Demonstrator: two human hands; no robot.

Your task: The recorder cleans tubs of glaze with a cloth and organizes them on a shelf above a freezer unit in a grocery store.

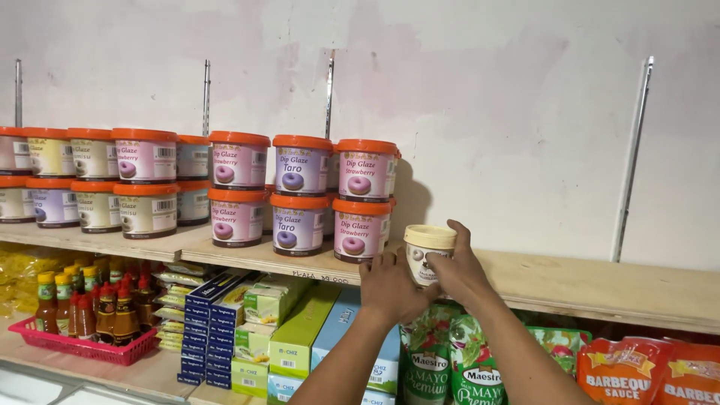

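Note:
A small tub with a cream lid (428,249) stands at the front edge of the wooden shelf (585,285), just right of the stacked tubs. My right hand (460,271) wraps around its right side and front. My left hand (387,287) touches its left side from below. Both arms reach up from the bottom of the view. To the left of the tub, orange-lidded tubs (360,199) stand two high in rows.
More orange-lidded tubs (142,184) fill the shelf's left part. Below are flat boxes (292,330), green pouches (450,367), orange sauce pouches (645,375) and a red basket (82,346) of sauce bottles. Metal wall rails (632,157) run vertically.

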